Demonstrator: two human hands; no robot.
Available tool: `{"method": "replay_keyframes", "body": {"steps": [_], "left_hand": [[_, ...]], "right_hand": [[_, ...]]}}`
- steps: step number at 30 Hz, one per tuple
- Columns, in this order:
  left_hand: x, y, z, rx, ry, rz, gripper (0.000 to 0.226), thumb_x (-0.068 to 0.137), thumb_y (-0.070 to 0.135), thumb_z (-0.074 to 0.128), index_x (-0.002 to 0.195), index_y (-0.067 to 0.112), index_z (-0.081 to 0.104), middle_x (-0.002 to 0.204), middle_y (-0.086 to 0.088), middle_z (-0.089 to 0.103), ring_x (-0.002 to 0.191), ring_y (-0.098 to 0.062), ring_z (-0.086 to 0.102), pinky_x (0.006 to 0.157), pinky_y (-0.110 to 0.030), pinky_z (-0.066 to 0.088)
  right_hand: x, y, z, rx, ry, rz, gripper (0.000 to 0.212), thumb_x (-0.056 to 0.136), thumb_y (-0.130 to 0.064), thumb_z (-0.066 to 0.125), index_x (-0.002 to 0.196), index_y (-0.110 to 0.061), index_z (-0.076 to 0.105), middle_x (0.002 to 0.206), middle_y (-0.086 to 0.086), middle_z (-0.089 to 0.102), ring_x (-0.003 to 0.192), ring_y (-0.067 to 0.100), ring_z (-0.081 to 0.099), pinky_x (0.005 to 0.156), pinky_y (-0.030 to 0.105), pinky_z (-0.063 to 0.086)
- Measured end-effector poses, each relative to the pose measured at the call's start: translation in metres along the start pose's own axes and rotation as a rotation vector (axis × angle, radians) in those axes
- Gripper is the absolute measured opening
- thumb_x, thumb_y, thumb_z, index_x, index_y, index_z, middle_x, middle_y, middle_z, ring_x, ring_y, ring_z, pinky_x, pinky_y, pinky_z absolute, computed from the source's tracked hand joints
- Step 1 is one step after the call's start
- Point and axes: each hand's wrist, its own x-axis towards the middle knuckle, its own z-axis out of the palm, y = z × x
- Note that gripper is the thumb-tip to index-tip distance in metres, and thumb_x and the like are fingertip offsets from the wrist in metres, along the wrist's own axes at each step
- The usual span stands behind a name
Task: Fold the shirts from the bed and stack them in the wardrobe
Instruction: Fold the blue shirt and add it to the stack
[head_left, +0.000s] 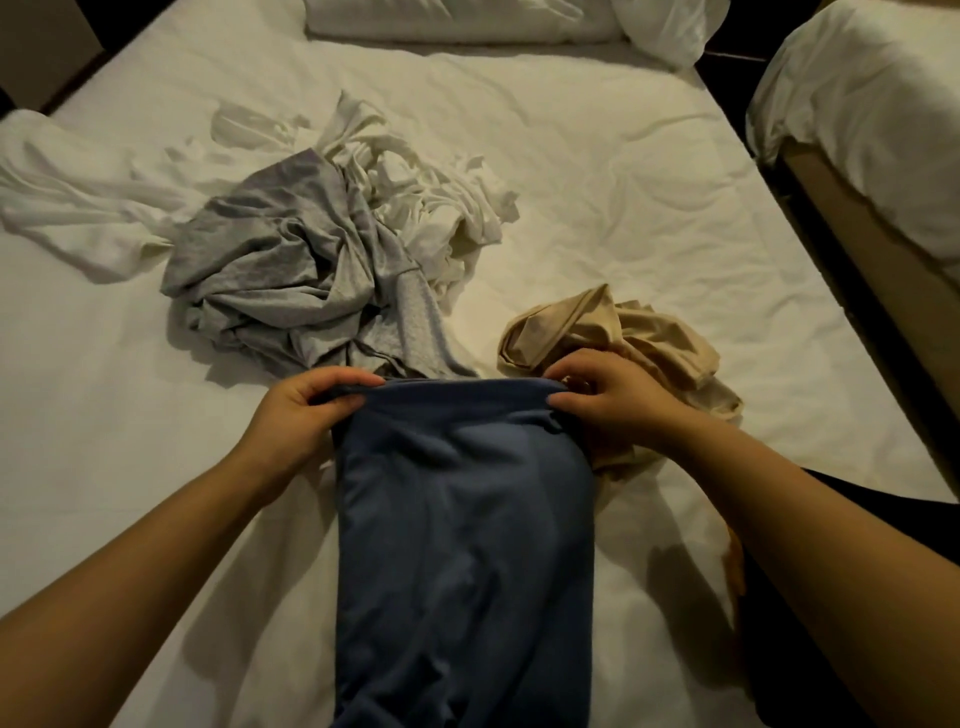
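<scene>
Head view, blue shirt (462, 545): folded into a long narrow panel that lies flat on the bed (649, 182), running from the bottom edge of the picture up to the two hands. Its far edge is raised a little between them.
Head view, left hand (301, 415): at the far left corner of the blue shirt. The fingers (337, 378) are curled over the top of the edge with the thumb beneath, pinching the cloth.
Head view, right hand (618, 400): at the far right corner of the blue shirt. The fingers are bent and the thumb is closed against them, pinching the edge.
Head view, grey shirt (291, 280): crumpled in a heap just beyond the left hand, with one end reaching the blue shirt's far edge.
Head view, white shirt (426, 176): crumpled behind the grey shirt and touching it, further up the bed.
Head view, beige shirt (623, 332): bunched beside and partly under the right hand, at the right of the blue shirt.
Head view, white cloth (78, 192): rumpled along the bed's left side, near the grey shirt.
Head view, pillow (457, 21): white, at the head of the bed.
Head view, second bed (872, 114): white-covered, at the right, apart from the first.
</scene>
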Motion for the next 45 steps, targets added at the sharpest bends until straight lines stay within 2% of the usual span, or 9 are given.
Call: {"method": "replay_keyframes", "body": {"steps": [6, 9, 12, 15, 17, 25, 33, 37, 45], "left_hand": [[0.0, -0.001, -0.002, -0.01, 0.013, -0.007, 0.052, 0.085, -0.01, 0.053, 0.067, 0.034, 0.075, 0.073, 0.018, 0.071, 0.073, 0.005, 0.064, 0.066, -0.007, 0.049], [0.0, -0.001, -0.003, -0.013, 0.008, -0.009, 0.052, 0.086, -0.009, 0.053, 0.068, 0.035, 0.075, 0.074, 0.017, 0.071, 0.074, 0.005, 0.065, 0.066, -0.008, 0.049], [-0.001, 0.001, -0.003, -0.002, 0.004, -0.002, 0.047, 0.086, -0.01, 0.052, 0.072, 0.029, 0.074, 0.074, 0.018, 0.071, 0.074, 0.006, 0.064, 0.065, -0.007, 0.049], [-0.002, 0.002, -0.003, 0.003, -0.007, 0.01, 0.053, 0.085, -0.01, 0.052, 0.068, 0.034, 0.075, 0.074, 0.019, 0.071, 0.074, 0.006, 0.064, 0.064, -0.007, 0.048], [-0.003, 0.003, -0.003, 0.007, -0.02, 0.024, 0.059, 0.085, -0.011, 0.052, 0.067, 0.041, 0.074, 0.074, 0.02, 0.07, 0.074, 0.007, 0.064, 0.065, -0.007, 0.048], [-0.003, 0.004, -0.004, 0.037, -0.019, 0.044, 0.056, 0.085, -0.009, 0.054, 0.067, 0.041, 0.074, 0.075, 0.02, 0.07, 0.076, 0.007, 0.063, 0.067, -0.007, 0.048], [-0.005, 0.007, -0.002, 0.033, -0.017, 0.051, 0.058, 0.084, -0.01, 0.055, 0.067, 0.043, 0.073, 0.073, 0.021, 0.07, 0.075, 0.008, 0.063, 0.066, -0.006, 0.047], [-0.005, 0.006, -0.003, 0.029, -0.006, 0.045, 0.049, 0.083, -0.012, 0.055, 0.068, 0.031, 0.074, 0.073, 0.02, 0.07, 0.074, 0.008, 0.063, 0.066, -0.006, 0.047], [-0.005, 0.005, -0.001, 0.036, -0.012, 0.049, 0.06, 0.083, -0.012, 0.055, 0.067, 0.044, 0.073, 0.074, 0.022, 0.07, 0.075, 0.009, 0.062, 0.068, -0.006, 0.047]], "right_hand": [[-0.005, -0.005, -0.001, 0.497, 0.019, 0.067, 0.012, 0.09, -0.015, 0.058, 0.088, -0.023, 0.067, 0.088, 0.001, 0.066, 0.089, 0.017, 0.062, 0.081, 0.027, 0.052], [-0.012, -0.016, -0.01, 0.601, -0.094, 0.024, 0.013, 0.089, -0.009, 0.056, 0.089, -0.016, 0.067, 0.091, 0.004, 0.067, 0.089, 0.014, 0.062, 0.083, 0.025, 0.051], [-0.015, -0.021, -0.015, 0.279, -0.169, 0.002, 0.01, 0.088, -0.016, 0.061, 0.088, -0.021, 0.069, 0.096, -0.004, 0.061, 0.093, 0.005, 0.054, 0.081, 0.015, 0.043], [-0.016, -0.015, -0.016, -0.251, -0.192, -0.148, 0.009, 0.088, -0.03, 0.06, 0.093, -0.034, 0.066, 0.104, -0.019, 0.054, 0.107, 0.006, 0.039, 0.093, 0.024, 0.033], [-0.017, -0.013, -0.016, -0.38, -0.194, -0.211, 0.015, 0.089, -0.034, 0.059, 0.101, -0.034, 0.067, 0.106, -0.02, 0.049, 0.108, 0.007, 0.037, 0.097, 0.03, 0.032], [-0.02, -0.006, -0.015, -0.325, -0.083, -0.248, 0.016, 0.088, -0.03, 0.061, 0.101, -0.025, 0.068, 0.111, -0.012, 0.043, 0.11, 0.01, 0.04, 0.098, 0.03, 0.037], [-0.021, 0.0, -0.014, -0.399, -0.073, -0.252, 0.012, 0.087, -0.032, 0.062, 0.096, -0.027, 0.066, 0.125, -0.011, 0.051, 0.119, 0.011, 0.036, 0.099, 0.026, 0.03], [-0.019, 0.001, -0.011, -0.435, -0.113, -0.246, 0.015, 0.09, -0.035, 0.058, 0.102, -0.028, 0.063, 0.128, -0.011, 0.051, 0.121, 0.013, 0.034, 0.1, 0.028, 0.031], [-0.011, -0.001, -0.004, -0.605, -0.172, -0.316, 0.016, 0.092, -0.041, 0.047, 0.106, -0.034, 0.05, 0.11, -0.014, 0.049, 0.103, 0.011, 0.036, 0.085, 0.029, 0.034]]}}
